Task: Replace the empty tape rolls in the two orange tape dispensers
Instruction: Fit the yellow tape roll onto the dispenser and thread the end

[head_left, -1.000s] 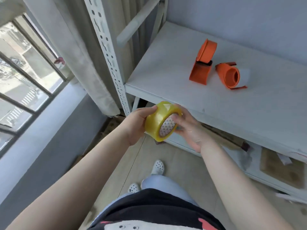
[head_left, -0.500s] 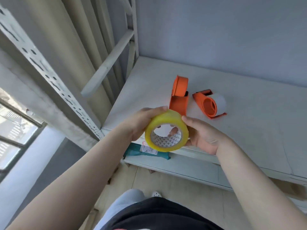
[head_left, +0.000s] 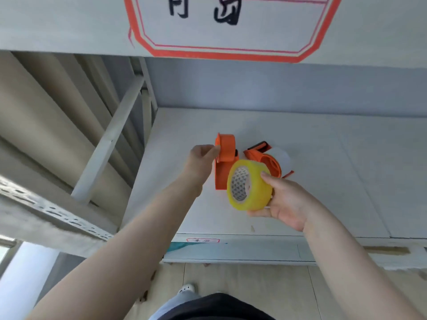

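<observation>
Two orange tape dispensers lie on the white shelf [head_left: 323, 181]. The left dispenser [head_left: 225, 155] stands on its side and my left hand [head_left: 202, 158] touches its round top edge with the fingertips. The right dispenser [head_left: 269, 158] lies beside it with a white empty core [head_left: 283, 158] on its hub. My right hand [head_left: 284, 202] holds a full yellowish roll of clear tape [head_left: 248, 184] in front of both dispensers, hiding part of each.
An upper shelf front [head_left: 69, 24] with an orange-bordered label [head_left: 231, 49] hangs just above. A perforated metal upright [head_left: 46, 206] and diagonal brace [head_left: 108, 144] stand to the left, with a curtain behind. A lower shelf and the floor lie below.
My left hand has let go of the tape roll and reached forward to the left dispenser. The right hand alone now holds the roll. The view has moved closer to the shelf and tilted upward.
</observation>
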### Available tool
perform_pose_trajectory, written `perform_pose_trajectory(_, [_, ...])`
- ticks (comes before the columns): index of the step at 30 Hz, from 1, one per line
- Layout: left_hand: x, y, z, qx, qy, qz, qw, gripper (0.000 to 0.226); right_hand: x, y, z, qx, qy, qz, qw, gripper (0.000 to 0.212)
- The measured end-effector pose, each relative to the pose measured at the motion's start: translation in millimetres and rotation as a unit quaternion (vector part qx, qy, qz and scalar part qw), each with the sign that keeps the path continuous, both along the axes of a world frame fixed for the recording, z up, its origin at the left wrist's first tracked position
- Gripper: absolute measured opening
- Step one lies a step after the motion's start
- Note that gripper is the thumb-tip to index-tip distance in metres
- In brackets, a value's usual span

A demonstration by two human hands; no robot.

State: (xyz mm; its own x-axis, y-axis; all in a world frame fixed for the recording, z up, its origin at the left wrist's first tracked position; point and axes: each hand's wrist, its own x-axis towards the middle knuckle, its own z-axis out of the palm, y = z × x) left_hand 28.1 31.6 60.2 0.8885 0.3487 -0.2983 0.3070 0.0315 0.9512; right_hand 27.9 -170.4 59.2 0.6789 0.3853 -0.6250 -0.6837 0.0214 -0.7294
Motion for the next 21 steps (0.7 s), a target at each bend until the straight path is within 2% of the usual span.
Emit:
perform_pose_trajectory(3, [20, -4, -3, -0.001, -0.002, -0.01, 1.0, 0.039, 10, 17, 3, -0.02, -0.01, -0.047, 0.999, 0.035])
perform_pose_trajectory(6, [32, -10, -4, -0.017, 0.002, -0.011, 1.0, 0.033, 20, 31, 4, -0.035, -0.018, -0.073, 0.997, 0.026])
perform_pose_trajectory(9, [32, -12, -10, 0.01, 0.01, -0.031, 0.999, 0.023, 30, 40, 4, -0.035, -0.019, -0.089, 0.995, 0.034])
perform_pose_trajectory(11, [29, -12, -18, 0.012, -0.011, -0.041, 0.999, 0.028, 34, 46, 5, -0.038, -0.032, -0.085, 0.995, 0.034])
perform_pose_trajectory(17, [21, -8, -29, -0.015, -0.04, -0.052, 0.998, 0.025, 41, 50, 6, -0.056, -0.049, -0.051, 0.996, 0.017])
perform_pose_trajectory(21, [14, -2, -34, -0.039, -0.051, -0.065, 0.996, 0.021, 41, 52, 3, -0.051, -0.045, -0.057, 0.996, 0.028])
